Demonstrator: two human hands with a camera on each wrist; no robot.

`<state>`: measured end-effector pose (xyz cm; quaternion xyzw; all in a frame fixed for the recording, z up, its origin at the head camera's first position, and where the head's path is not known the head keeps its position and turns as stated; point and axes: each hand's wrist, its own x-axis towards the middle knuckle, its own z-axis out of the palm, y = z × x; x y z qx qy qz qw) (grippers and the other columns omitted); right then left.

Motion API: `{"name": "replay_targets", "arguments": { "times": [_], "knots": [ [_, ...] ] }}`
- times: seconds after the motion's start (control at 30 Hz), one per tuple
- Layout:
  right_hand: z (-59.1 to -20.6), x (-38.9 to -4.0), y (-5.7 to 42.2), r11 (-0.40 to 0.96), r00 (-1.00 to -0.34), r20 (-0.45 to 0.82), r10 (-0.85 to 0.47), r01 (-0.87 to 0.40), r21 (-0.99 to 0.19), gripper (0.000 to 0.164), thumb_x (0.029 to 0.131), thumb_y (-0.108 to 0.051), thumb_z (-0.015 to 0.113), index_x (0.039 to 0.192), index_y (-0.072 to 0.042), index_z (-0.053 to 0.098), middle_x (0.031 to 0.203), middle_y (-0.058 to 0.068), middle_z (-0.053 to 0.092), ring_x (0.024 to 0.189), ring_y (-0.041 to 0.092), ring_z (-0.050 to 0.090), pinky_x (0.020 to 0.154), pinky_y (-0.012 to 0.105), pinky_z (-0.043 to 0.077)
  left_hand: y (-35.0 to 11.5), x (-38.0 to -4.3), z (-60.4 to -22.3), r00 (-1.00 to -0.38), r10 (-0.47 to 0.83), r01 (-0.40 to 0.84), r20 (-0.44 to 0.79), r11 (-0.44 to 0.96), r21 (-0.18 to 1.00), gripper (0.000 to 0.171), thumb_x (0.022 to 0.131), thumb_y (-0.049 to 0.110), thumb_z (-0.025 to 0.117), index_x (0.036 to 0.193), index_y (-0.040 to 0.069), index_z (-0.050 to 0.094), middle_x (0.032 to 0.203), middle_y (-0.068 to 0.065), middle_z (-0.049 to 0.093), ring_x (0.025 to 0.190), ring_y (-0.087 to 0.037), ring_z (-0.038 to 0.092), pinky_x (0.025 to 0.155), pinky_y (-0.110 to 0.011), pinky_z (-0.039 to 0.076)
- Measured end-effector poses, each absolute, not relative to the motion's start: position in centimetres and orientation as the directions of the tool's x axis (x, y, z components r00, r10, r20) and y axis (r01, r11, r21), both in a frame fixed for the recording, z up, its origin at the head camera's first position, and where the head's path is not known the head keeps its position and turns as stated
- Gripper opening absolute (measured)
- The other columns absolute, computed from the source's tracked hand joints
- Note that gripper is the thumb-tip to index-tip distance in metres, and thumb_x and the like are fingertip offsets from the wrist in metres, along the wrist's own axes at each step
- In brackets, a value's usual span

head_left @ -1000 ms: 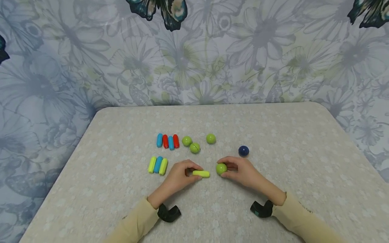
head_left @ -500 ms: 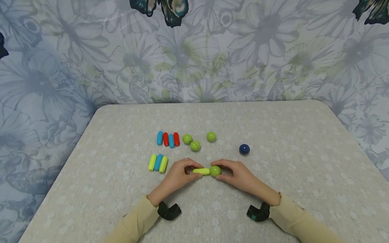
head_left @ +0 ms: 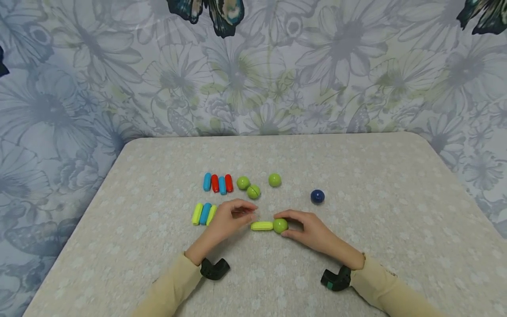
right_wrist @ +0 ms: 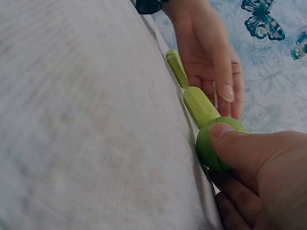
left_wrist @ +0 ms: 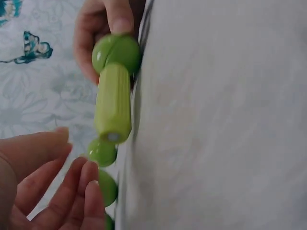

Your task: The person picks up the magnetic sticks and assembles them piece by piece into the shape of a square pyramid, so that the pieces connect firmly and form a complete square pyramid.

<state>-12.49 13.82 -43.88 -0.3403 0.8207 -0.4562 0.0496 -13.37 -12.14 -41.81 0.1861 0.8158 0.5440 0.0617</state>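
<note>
Between thumb and fingers my right hand (head_left: pixel 306 224) pinches a green ball (head_left: pixel 280 226). A yellow-green ribbed rod (head_left: pixel 262 226) lies end-on against that ball, pointing left. In the left wrist view the free end of the rod (left_wrist: pixel 113 108) shows a small pale metallic dot. My left hand (head_left: pixel 231 219) is off the rod, just behind and left of its free end, fingers loosely bent with nothing between them. Its wrist partly covers the near yellow rod (head_left: pixel 211 215) of a short row.
Beside that rod lie a blue rod (head_left: pixel 205 214) and another yellow rod (head_left: pixel 197 214). Farther back is a row of blue and red rods (head_left: pixel 215 183). Green balls (head_left: pixel 243 183) rest right of it, one standing apart (head_left: pixel 275 180). A dark blue ball (head_left: pixel 317 197) sits behind my right hand.
My right hand brought the green ball left against the rod's end. My left hand then let go of the rod and drew back up and left.
</note>
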Motion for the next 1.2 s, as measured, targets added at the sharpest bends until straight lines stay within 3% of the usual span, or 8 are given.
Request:
{"name": "replay_targets", "arguments": {
  "times": [0.27, 0.5, 0.83, 1.2],
  "knots": [
    [-43.9, -12.4, 13.9, 0.345, -0.764, 0.226, -0.604, -0.506, -0.791, 0.040, 0.083, -0.015, 0.072, 0.122, -0.012, 0.061, 0.120, -0.007, 0.059, 0.113, 0.012, 0.053, 0.095, 0.031, 0.041, -11.7, -15.6, -40.8, -0.967, 0.190, 0.225, 0.171, 0.317, 0.921, 0.034, 0.084, 0.003, 0.069, 0.118, 0.001, 0.063, 0.118, -0.010, 0.060, 0.112, -0.024, 0.054, 0.093, -0.037, 0.044],
    [-44.0, -12.4, 13.9, 0.331, -0.754, 0.243, -0.611, -0.522, -0.786, 0.040, 0.084, -0.016, 0.072, 0.121, -0.011, 0.061, 0.119, -0.005, 0.060, 0.112, 0.014, 0.053, 0.095, 0.032, 0.042, -11.1, -16.2, -41.8, -0.958, 0.249, 0.236, 0.142, 0.407, 0.882, 0.039, 0.083, 0.002, 0.070, 0.121, 0.001, 0.061, 0.120, -0.010, 0.060, 0.113, -0.023, 0.054, 0.091, -0.035, 0.045],
    [-44.1, -12.5, 13.8, 0.325, -0.749, 0.261, -0.609, -0.536, -0.779, 0.039, 0.084, -0.014, 0.071, 0.121, -0.010, 0.061, 0.118, -0.002, 0.061, 0.111, 0.016, 0.054, 0.094, 0.033, 0.042, -10.3, -17.4, -42.2, -0.947, 0.291, 0.276, 0.135, 0.525, 0.805, 0.038, 0.080, 0.005, 0.075, 0.117, 0.006, 0.066, 0.112, -0.005, 0.064, 0.097, -0.019, 0.059, 0.084, -0.033, 0.049],
    [-43.8, -12.4, 13.8, 0.332, -0.756, 0.246, -0.607, -0.522, -0.786, 0.040, 0.083, -0.015, 0.072, 0.121, -0.010, 0.061, 0.119, -0.005, 0.060, 0.112, 0.014, 0.054, 0.094, 0.031, 0.043, -11.4, -16.4, -41.8, -0.931, 0.351, 0.249, 0.101, 0.407, 0.879, 0.035, 0.084, 0.004, 0.071, 0.118, 0.001, 0.063, 0.113, -0.007, 0.063, 0.101, -0.020, 0.059, 0.086, -0.030, 0.048]
  ]
}}
